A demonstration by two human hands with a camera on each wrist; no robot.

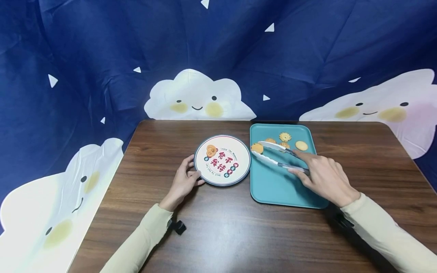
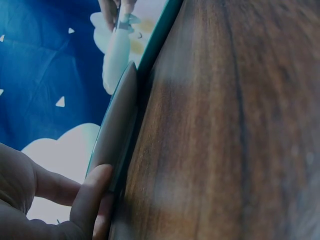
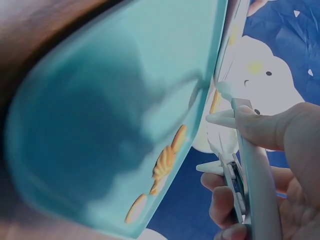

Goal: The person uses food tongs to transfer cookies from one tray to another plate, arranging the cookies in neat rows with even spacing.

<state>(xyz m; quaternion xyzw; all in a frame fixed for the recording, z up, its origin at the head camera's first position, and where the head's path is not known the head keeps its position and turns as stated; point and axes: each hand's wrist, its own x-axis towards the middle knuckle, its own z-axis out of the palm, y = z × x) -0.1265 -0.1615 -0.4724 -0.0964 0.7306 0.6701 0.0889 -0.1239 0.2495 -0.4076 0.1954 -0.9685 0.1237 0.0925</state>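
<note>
My left hand [image 1: 184, 181] grips the left rim of a round white plate [image 1: 235, 151] with a blue edge, red lettering and a brown pretzel shape on its face. In the left wrist view, fingers [image 2: 92, 195] press against the plate's outer side [image 2: 115, 125]. With my right hand [image 1: 326, 176] I hold metal tongs [image 1: 294, 167] with grey handles. Between the tong tips is a round golden cookie [image 1: 257, 148], over the left edge of a teal tray [image 1: 283, 191], close to the plate. The right wrist view shows the tongs [image 3: 257, 185] side-on, my thumb on one arm.
Several cookies lie on the tray's far half, among them a flower-shaped cookie [image 1: 285, 137] and a smooth pale round cookie [image 1: 301, 145]. Plate and tray stand side by side on a brown wooden table [image 1: 218, 235]. Behind hangs a blue cloth [image 1: 218, 41] with clouds.
</note>
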